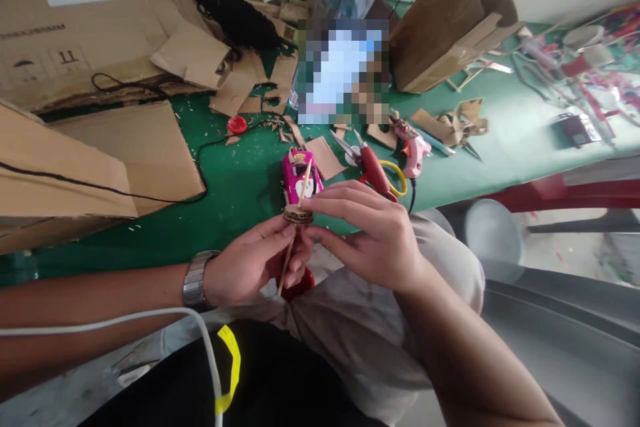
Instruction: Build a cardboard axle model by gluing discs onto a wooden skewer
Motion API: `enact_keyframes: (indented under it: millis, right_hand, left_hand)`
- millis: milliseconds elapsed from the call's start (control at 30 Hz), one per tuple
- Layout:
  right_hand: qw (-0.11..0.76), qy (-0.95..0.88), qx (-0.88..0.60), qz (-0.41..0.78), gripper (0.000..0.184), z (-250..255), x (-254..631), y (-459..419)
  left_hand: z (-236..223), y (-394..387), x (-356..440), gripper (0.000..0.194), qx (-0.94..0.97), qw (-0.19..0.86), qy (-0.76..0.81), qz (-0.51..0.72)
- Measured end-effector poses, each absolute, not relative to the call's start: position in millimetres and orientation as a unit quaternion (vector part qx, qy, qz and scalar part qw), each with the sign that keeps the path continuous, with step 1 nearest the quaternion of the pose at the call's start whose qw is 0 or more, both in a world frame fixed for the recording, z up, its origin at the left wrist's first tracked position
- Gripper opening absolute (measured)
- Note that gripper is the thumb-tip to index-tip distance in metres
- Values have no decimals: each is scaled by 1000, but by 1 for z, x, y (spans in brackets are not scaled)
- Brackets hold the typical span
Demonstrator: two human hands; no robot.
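A thin wooden stick [285, 268] runs through a small round stack of cardboard [297, 215], its pointed end sticking up above it. My left hand [245, 260], with a metal watch at the wrist, is closed round the stick just below the cardboard. From the right, my right hand [373, 233] has its fingertips and thumb at the edge of the cardboard stack, pinching it. Right behind the stack, a pink toy car [293, 180] rests on the green table [240, 177]. A red thing [299, 285], partly hidden, shows below my left hand.
Scissors [373, 170], yellow tape ring [396, 178] and pink glue gun [414, 152] lie right of the car. Cardboard scraps [235, 90] and a red cap [237, 125] lie behind. Large cardboard [125, 160] stands left, a cardboard box [440, 20] back right. A white cable [125, 320] crosses my left arm.
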State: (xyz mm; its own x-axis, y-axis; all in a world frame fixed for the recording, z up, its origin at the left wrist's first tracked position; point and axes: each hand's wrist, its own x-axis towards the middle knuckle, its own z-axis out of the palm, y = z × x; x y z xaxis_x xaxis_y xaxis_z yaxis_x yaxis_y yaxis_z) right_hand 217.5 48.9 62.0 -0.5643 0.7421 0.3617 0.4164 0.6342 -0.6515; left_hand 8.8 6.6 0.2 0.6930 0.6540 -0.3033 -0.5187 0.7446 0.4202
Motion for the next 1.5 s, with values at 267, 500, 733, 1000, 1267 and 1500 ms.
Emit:
enact_keyframes:
  millis: [267,500,733,1000,1267,1500]
  right_hand:
    - [359,-824,-394,195,18,64,221,49]
    - [339,-828,-388,221,36,56,216,50]
    - [349,-831,-375,217,34,50,206,42]
    - [337,-845,-352,219,36,51,201,40]
    - [321,-853,-326,251,39,64,213,52]
    - [346,-843,-342,231,33,60,212,51]
  left_hand:
    - [-1,4,7,45,230,914,207,264]
    - [2,3,7,51,233,909,230,259]
    - [0,3,10,52,231,896,233,299]
    - [2,8,6,54,235,888,235,318]
    - [0,15,1,49,273,886,215,308]
    - [-5,18,5,50,331,846,227,352]
